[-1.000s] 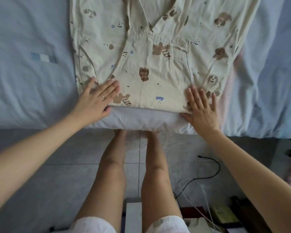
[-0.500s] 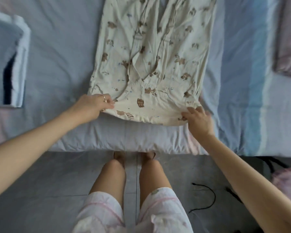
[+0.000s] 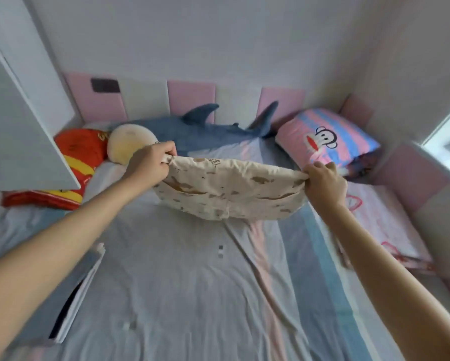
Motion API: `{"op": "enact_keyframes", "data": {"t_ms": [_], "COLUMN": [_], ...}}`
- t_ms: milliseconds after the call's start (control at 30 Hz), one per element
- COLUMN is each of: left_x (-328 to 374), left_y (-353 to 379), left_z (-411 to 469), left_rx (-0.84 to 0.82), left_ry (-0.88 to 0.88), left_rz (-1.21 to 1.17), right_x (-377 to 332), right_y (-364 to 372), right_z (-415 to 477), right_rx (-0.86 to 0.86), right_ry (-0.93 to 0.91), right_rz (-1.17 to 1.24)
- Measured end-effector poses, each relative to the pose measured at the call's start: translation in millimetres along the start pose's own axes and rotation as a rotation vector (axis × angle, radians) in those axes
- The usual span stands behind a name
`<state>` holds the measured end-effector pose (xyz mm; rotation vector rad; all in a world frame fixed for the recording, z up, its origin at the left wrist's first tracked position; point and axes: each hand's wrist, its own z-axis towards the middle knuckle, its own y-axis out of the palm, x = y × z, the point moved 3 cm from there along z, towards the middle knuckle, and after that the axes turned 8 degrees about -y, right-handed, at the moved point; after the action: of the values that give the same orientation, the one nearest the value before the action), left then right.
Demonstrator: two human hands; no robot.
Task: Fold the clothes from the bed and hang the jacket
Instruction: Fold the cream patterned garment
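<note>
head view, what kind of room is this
Most likely a bedroom, perhaps a child's: a striped bedsheet with a shark plush and a cartoon-monkey pillow on it, and padded pink wall panels behind. The left hand and right hand grip a printed garment.

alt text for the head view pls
The left hand and right hand each grip an edge of a cream garment, holding it above the bed. A plush shark and a pink pillow lie behind.
</note>
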<state>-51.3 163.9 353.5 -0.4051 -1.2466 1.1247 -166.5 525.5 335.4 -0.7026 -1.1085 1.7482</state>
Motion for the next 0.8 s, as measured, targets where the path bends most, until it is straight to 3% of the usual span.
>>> {"op": "enact_keyframes", "data": {"t_ms": [200,300,467,600,800], "left_x": [107,157,228,262,273], "left_y": [-125,-173,-207,-200,-185], "left_z": [82,103,104,97,82], "left_rx": [0.294,0.33,0.188,0.078,0.041], "left_ry": [0.306,0.41,0.511,0.487,0.448], "left_rz": [-0.156,-0.204,-0.303,-0.344,-0.504], "right_x": [13,17,-16,-69,-92], "right_y": [-142,-199,-255,-294,-309], "right_z": [110,152,190,180,168], "right_rx": [0.374,0.473,0.398,0.245,0.285], "right_ry": [0.015,0.001,-0.278,-0.568,-0.702], "right_rz": [0.143,0.312,0.443,0.553,0.623]}}
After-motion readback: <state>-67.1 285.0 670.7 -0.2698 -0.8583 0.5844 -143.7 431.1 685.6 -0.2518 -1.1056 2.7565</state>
